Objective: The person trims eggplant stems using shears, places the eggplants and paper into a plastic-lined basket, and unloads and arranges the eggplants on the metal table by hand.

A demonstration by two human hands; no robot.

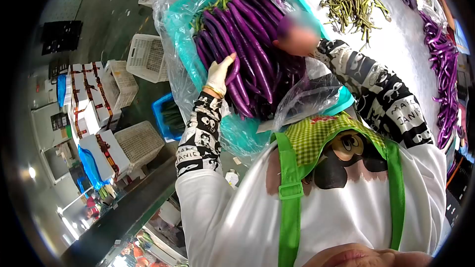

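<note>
Long purple eggplants [242,39] lie packed side by side in a turquoise crate [184,17] lined with clear plastic [170,64]. My left hand [216,75], in a pale glove, is closed around the lower end of one eggplant [232,70] at the near left of the pile. At the right edge of the pile is my right hand [298,39]. A blur covers it, so its fingers and anything in them cannot be made out. A fold of plastic [302,94] lies over the crate's near corner.
Green beans [351,7] lie loose on the pale metal table [396,49] to the right. More eggplants [442,64] are heaped along its far right side. White crates [148,57], a blue crate [166,116] and taped white boxes [89,94] stand on the floor at left.
</note>
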